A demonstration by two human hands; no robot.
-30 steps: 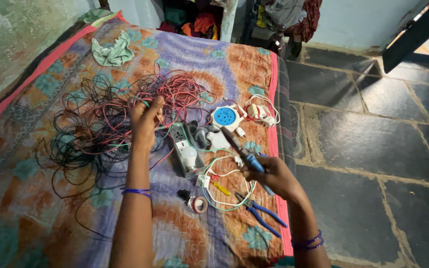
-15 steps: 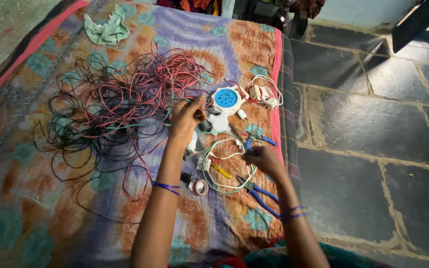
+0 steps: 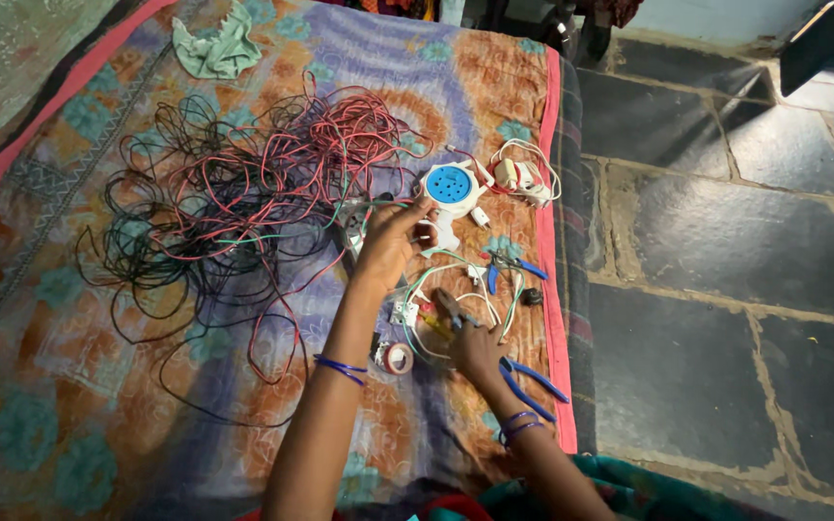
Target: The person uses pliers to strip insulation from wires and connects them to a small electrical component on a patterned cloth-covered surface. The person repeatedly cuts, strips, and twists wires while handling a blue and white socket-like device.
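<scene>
My left hand [image 3: 390, 241] reaches over the patterned bedsheet [image 3: 98, 386] and pinches a thin green wire [image 3: 282, 234] beside a round white and blue socket box [image 3: 451, 185]. A grey strip lies partly hidden under this hand. My right hand [image 3: 472, 340] rests lower, fingers down on a loop of white wires [image 3: 427, 280] and a small yellow-handled tool [image 3: 433, 324]. Whether it grips the tool is unclear. Blue-handled pliers [image 3: 535, 382] lie just right of that wrist.
A big tangle of red and black wires [image 3: 243, 183] covers the sheet's left middle. Also on the sheet are a tape roll [image 3: 399, 358], another blue-handled tool [image 3: 515, 262], a white cable bundle [image 3: 525, 176] and a green cloth [image 3: 212, 43]. The stone floor [image 3: 726, 289] lies to the right.
My left hand moved right from the wire tangle to the socket box. My right hand set down the blue-handled tool and dropped onto the white wires.
</scene>
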